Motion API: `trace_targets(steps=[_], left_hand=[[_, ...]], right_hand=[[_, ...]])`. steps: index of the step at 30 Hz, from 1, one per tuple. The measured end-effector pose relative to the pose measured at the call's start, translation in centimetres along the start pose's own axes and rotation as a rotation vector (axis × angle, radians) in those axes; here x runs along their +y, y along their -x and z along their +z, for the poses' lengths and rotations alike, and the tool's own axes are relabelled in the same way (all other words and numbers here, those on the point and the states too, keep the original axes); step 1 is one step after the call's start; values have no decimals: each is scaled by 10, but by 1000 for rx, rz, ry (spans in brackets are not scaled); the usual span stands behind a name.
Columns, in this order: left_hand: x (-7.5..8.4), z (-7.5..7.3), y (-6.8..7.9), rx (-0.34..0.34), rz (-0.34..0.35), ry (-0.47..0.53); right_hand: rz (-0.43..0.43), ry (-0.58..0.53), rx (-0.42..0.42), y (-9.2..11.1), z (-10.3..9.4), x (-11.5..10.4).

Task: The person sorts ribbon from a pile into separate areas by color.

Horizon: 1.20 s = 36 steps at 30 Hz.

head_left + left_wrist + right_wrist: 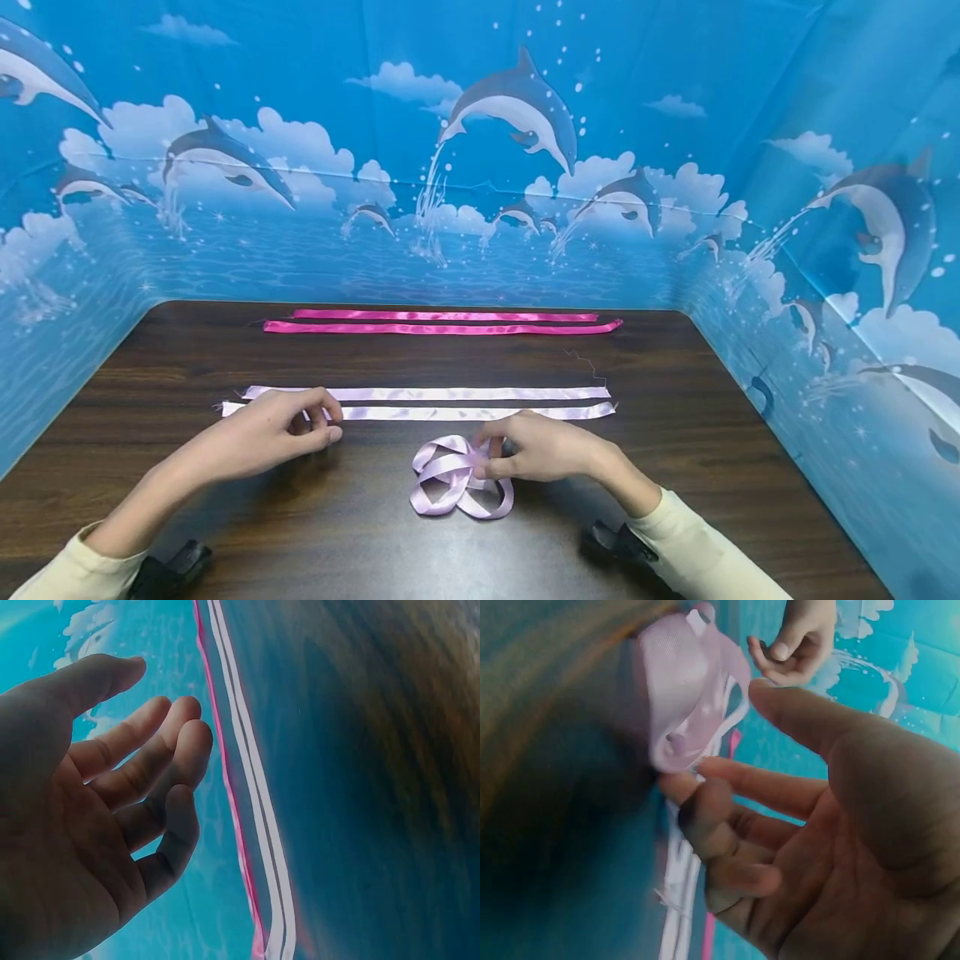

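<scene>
A loose, looped lilac satin ribbon [438, 504] lies on the dark wooden table, its loops spread like petals. My right hand [536, 450] is at its upper right side, thumb and index finger holding an edge of the loops; in the right wrist view the ribbon [679, 675] sits between thumb and index fingertips. The left hand [288, 425] hovers with loosely bent fingers over the left part of two straight pale lilac ribbon strips, an upper strip [465, 393] and a lower strip [427, 413]. Its palm shows nothing held in the left wrist view.
Two hot pink ribbon strips, a rear strip [450, 316] and a front strip [442, 329], lie parallel near the table's back edge. A loose thread [585, 360] trails from a lilac strip. A blue dolphin-print curtain [360, 250] surrounds the table [337, 533].
</scene>
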<state>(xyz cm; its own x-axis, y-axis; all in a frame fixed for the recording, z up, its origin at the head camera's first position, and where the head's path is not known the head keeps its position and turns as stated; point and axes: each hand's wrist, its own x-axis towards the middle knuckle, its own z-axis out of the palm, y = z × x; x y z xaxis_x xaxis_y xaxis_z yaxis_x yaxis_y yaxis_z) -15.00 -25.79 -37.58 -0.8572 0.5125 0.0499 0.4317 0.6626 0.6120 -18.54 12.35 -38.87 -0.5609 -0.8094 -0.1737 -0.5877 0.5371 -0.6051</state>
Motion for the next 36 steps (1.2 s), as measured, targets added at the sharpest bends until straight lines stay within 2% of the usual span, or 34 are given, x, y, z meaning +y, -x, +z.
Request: trace_targets(steps=[4,8,11,16,19,22,26,29,34,36], left_hand=[[2,5,-1,-31,19,37],[6,11,-4,-71,35,41],[11,14,-5,-86,33,27],[19,19,-6,-72,85,37],[22,28,-6,-69,136,85],[28,43,-8,-72,176,141],[46,66,-11,-26,221,169],[63,80,-9,-11,270,221],[82,89,-3,-59,371,390],[84,87,-3,-76,375,451]], right_hand=[[-57,-75,-12,-4,8,4],[-57,-105,8,-6,12,6],[-57,-125,26,-4,8,4],[-82,-215,48,2,-3,2],[-113,-313,41,5,-7,1],[-148,-427,32,7,-9,-1],[-212,-593,3,12,-8,-12],[-284,-674,-29,16,-6,-22],[-362,-643,-54,22,-8,-34],[-360,-617,-52,26,-12,-34]])
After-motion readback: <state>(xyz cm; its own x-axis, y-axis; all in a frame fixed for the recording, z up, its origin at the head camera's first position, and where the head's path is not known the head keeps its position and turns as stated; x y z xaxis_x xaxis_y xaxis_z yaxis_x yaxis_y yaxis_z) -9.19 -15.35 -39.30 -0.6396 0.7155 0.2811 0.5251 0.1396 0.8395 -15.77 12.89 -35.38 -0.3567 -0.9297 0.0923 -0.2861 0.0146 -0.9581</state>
